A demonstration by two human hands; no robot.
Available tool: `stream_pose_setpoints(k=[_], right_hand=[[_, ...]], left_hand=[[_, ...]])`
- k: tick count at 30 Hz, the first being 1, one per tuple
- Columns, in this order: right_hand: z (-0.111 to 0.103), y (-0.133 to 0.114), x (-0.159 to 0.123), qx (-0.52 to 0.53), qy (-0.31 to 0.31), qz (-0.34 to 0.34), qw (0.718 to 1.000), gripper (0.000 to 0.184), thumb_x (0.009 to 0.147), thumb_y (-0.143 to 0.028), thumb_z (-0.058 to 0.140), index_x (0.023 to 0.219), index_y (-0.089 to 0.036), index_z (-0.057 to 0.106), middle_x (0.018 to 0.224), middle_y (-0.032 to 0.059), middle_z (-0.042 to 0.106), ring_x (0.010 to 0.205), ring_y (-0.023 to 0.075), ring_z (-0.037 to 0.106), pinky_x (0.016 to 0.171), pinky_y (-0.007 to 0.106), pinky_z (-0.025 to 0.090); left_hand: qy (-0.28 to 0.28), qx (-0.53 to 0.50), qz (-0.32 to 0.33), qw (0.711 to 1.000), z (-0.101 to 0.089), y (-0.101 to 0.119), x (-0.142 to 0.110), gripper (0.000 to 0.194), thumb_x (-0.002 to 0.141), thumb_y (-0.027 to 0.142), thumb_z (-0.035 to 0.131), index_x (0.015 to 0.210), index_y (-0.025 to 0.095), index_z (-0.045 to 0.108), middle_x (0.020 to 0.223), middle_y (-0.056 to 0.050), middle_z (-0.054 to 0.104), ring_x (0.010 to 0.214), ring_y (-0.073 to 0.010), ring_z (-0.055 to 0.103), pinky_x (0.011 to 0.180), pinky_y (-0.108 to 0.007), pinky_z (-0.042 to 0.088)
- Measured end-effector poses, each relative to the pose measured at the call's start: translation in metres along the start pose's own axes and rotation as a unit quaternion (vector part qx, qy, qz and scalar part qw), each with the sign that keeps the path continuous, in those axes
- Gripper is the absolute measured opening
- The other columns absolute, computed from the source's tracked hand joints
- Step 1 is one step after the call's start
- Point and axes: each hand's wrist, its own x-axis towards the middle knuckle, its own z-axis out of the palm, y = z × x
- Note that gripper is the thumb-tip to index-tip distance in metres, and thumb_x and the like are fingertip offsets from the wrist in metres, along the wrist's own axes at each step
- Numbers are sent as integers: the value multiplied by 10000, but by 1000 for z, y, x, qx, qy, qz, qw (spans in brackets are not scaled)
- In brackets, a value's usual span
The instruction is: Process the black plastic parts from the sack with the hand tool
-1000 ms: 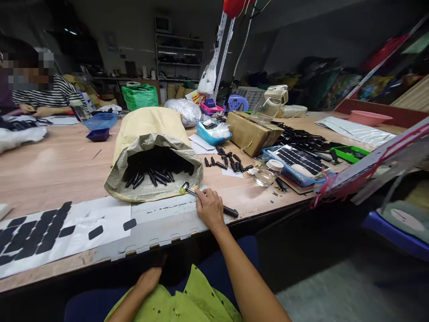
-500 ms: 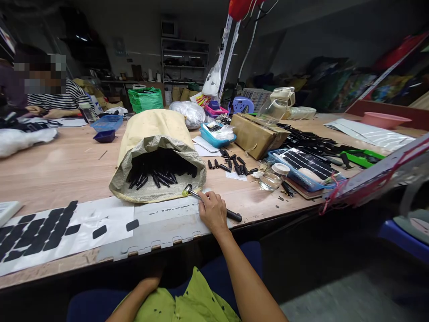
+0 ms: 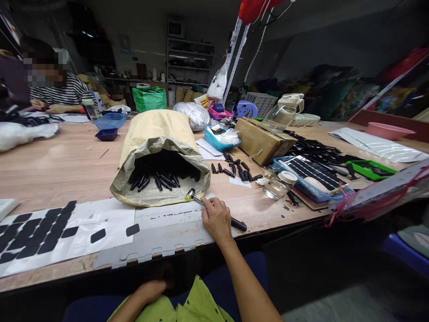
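Observation:
My right hand (image 3: 217,220) is closed around the metal shaft of a small hammer (image 3: 238,224) at the front edge of the table. The hammer's yellowish head lies at the mouth of a big woven sack (image 3: 157,127), and its black grip sticks out to the right of the hand. Inside the tipped sack are many slim black pieces (image 3: 161,181). Low down, below the table edge, my left hand (image 3: 152,290) rests near my lap; its fingers are lost in shadow. Left of the sack, a white sheet (image 3: 115,210) bears rounded black stickers (image 3: 98,235).
Loose black pieces (image 3: 239,170) lie right of the sack, before a cardboard box (image 3: 258,143). Beyond are a glass jar (image 3: 275,188), a blue basket (image 3: 303,181) and a green tray (image 3: 370,172). Another person (image 3: 60,89) sits at the far left.
The view has shifted slightly. My left hand shows a little more below the table edge. My right hand keeps its hold on the hammer, whose position on the table looks nearly the same.

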Motion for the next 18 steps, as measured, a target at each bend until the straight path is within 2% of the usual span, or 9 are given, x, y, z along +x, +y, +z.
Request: stream_pose_setpoints(k=[1, 2, 4, 6, 8, 10, 13, 15, 18], right_hand=[[0, 0, 0, 0, 1, -1, 1000, 325, 904, -240, 557, 1213, -294, 645, 1056, 45, 558, 937, 136, 420, 780, 247, 252], [0, 0, 0, 0, 2, -1, 1000, 327, 904, -239, 557, 1214, -296, 643, 1056, 43, 559, 935, 135, 420, 780, 247, 252], [1, 0, 0, -1, 4, -2, 1000, 329, 901, -238, 561, 1215, -301, 640, 1056, 37, 561, 936, 134, 422, 784, 249, 253], [2, 1, 0, 0, 6, -2, 1000, 327, 897, -240, 569, 1210, -304, 640, 1058, 30, 559, 941, 131, 423, 792, 253, 256], [3, 2, 0, 0, 10, 0, 1000, 320, 894, -241, 577, 1201, -302, 643, 1057, 25, 554, 943, 126, 424, 800, 256, 259], [4, 2, -1, -1, 14, 2, 1000, 312, 895, -244, 577, 1196, -292, 644, 1046, 24, 548, 938, 120, 422, 802, 257, 262], [4, 2, -1, -3, 12, 4, 1000, 287, 906, -252, 571, 1181, -277, 649, 1012, 27, 542, 925, 117, 419, 794, 257, 260], [3, 2, -1, -1, 8, 7, 1000, 267, 913, -261, 571, 1165, -273, 656, 993, 32, 542, 918, 119, 418, 784, 259, 255], [0, 1, 0, -1, -5, 18, 1000, 229, 926, -273, 566, 1132, -273, 668, 980, 37, 548, 912, 122, 420, 767, 258, 248]], left_hand=[[-36, 15, 6, 999, -2, 12, -13, 332, 727, 238, 627, 1058, 217, 647, 1065, -47, 661, 1015, -264, 596, 905, -390, 444], [-60, 27, 38, 997, -4, 25, -28, 300, 705, 191, 617, 1001, 221, 658, 992, -19, 664, 960, -232, 600, 852, -342, 449], [-81, 38, 135, 987, -10, 56, -56, 279, 674, 112, 598, 916, 232, 668, 934, 21, 645, 914, -179, 580, 810, -275, 431], [-78, 24, 205, 975, -20, 87, -77, 264, 693, 117, 635, 918, 251, 672, 946, 39, 636, 914, -150, 564, 805, -242, 415], [-34, 16, 247, 968, -36, 113, -82, 183, 739, 161, 668, 901, 245, 672, 905, 35, 631, 883, -141, 555, 795, -242, 406], [62, 32, 277, 958, -57, 131, -71, 117, 797, 198, 645, 907, 229, 665, 902, 10, 628, 899, -160, 538, 817, -272, 398], [206, 92, 273, 935, -87, 137, -35, 118, 825, 255, 636, 930, 210, 664, 951, -35, 621, 961, -213, 496, 852, -335, 381], [247, 127, 248, 928, -100, 133, -12, 143, 810, 289, 661, 926, 207, 678, 937, -49, 611, 963, -237, 475, 849, -361, 373], [247, 145, 227, 931, -109, 123, 7, 169, 804, 320, 669, 936, 219, 698, 912, -52, 606, 959, -249, 466, 850, -377, 372]])
